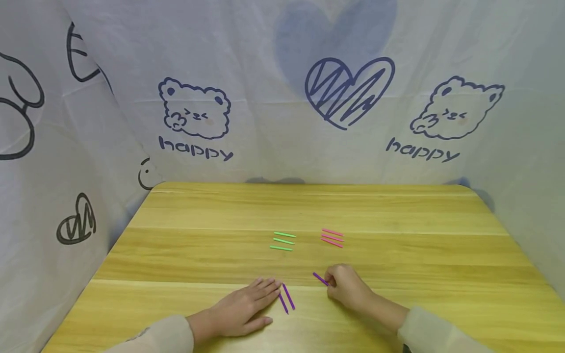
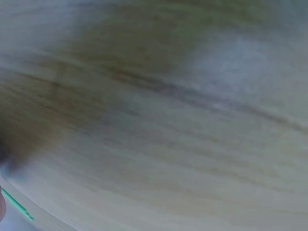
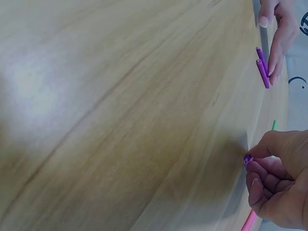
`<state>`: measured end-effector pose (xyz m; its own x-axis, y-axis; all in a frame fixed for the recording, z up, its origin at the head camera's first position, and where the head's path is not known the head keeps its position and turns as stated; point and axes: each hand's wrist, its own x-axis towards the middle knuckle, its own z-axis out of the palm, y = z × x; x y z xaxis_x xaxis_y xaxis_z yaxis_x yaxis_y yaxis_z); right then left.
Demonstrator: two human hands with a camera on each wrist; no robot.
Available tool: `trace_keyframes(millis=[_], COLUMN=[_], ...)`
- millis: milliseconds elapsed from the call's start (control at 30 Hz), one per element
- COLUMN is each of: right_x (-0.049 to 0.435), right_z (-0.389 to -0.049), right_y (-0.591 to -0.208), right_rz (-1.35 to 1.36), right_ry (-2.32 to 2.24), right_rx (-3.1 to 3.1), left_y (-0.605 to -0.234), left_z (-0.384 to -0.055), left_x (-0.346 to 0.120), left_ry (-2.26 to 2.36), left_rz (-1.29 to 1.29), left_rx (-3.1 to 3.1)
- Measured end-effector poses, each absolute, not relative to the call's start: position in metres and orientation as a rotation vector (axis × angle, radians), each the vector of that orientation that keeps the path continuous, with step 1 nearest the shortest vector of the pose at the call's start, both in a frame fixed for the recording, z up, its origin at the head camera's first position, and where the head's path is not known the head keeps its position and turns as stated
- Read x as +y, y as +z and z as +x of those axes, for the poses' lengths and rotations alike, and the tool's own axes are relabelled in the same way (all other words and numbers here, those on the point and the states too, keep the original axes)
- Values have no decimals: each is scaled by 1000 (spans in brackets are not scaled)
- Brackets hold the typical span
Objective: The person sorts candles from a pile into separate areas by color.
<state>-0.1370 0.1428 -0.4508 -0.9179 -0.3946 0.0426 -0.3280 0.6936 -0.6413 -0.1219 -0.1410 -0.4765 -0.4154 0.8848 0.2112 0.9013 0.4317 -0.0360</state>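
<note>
My right hand (image 1: 349, 288) pinches one end of a thin purple stick (image 1: 320, 278) between thumb and fingers, while the other end points away to the left. In the right wrist view, the end of that purple stick (image 3: 248, 160) pokes out of the pinch. Two more purple sticks (image 1: 289, 297) lie side by side on the wooden table (image 1: 212, 260). Beside them my left hand (image 1: 244, 308) rests with fingers extended, its fingertips right at the nearer stick. The left wrist view shows mostly bare table and a sliver of a finger (image 2: 2, 204) at the edge.
Farther back on the table lie three green sticks (image 1: 283, 240) in a row. Three pink sticks (image 1: 333, 238) form a similar row to their right. A white cloth (image 1: 265, 142) with printed bears and hearts hangs behind the table and along its sides.
</note>
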Motion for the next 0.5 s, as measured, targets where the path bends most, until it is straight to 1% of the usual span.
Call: trace_keyframes(millis=[500], right_x=[139], right_z=[-132], right_y=[-451], right_rz=[-555], right_ry=[-1149], right_rx=[2818], left_y=[-477], left_z=[-123], left_x=[-139], left_ry=[-108], left_rz=[-1576], left_rx=[-2447])
